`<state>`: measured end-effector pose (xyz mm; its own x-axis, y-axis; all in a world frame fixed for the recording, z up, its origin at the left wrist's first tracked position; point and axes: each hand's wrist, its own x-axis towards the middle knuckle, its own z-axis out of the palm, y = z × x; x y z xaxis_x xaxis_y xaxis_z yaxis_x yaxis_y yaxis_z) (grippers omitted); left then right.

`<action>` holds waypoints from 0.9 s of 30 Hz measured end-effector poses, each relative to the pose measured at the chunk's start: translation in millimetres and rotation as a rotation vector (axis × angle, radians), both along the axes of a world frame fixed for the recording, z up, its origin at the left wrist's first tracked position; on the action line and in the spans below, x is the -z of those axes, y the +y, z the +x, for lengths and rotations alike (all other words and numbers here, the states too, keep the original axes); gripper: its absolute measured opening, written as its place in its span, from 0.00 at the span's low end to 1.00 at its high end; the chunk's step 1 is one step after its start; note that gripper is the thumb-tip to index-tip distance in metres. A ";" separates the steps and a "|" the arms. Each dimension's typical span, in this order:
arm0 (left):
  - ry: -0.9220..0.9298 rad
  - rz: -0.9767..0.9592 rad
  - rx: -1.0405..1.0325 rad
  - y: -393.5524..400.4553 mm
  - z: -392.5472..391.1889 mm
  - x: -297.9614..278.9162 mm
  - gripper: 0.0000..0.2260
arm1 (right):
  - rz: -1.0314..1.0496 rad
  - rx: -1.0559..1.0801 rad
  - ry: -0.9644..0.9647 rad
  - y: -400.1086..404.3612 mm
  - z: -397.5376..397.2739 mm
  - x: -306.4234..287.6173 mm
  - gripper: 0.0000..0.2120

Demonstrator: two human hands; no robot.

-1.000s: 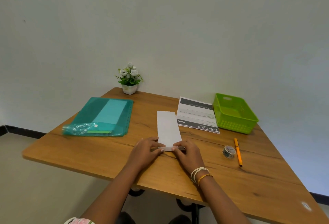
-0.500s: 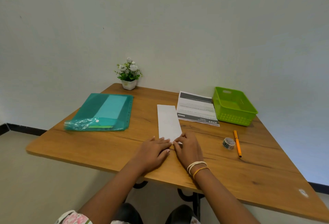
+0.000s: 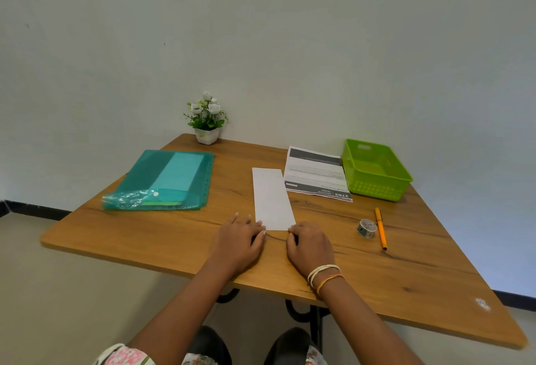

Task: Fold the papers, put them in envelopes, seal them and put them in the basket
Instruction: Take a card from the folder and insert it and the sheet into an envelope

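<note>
Folded paper (image 3: 272,199) lies centre frame on worktop (image 3: 174,237). Left hand (image 3: 237,241) flat, fingers straight at its near corner; right hand (image 3: 310,244) loosely curled at other corner, grip unclear. Risk: uneven pull skews the crease, so the paper won't fit an envelope.

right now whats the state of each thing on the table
white paper: folded into a long strip, flat
left hand: at the strip's near left corner
right hand: at its near right corner
printed sheet: unfolded, flat
basket: empty
folder: closed, flat
tape: on its side
pen: lying flat
</note>
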<state>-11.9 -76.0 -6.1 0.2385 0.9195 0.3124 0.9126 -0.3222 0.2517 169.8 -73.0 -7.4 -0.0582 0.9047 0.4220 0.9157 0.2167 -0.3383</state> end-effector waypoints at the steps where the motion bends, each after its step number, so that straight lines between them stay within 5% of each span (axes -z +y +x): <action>1: -0.004 0.003 -0.009 -0.9 0.1 -0.3 0.19 | 0.000 0.004 0.000 -0.3 -1.1 0.3 0.13; 7: -0.069 -0.006 -0.008 -0.7 0.1 0.3 0.17 | -0.175 0.079 0.107 11.0 -6.9 -17.2 0.12; 19: -0.074 -0.012 -0.022 1.9 0.0 -1.4 0.16 | -0.648 0.291 0.436 65.7 -22.7 -47.0 0.25; 24: -0.184 0.043 -0.007 2.5 -2.7 2.0 0.15 | -0.504 0.177 0.745 61.3 -15.3 -28.4 0.04; 27: -0.290 0.039 0.003 4.1 -7.2 2.6 0.16 | -0.247 0.180 0.701 50.9 -6.2 -28.8 0.12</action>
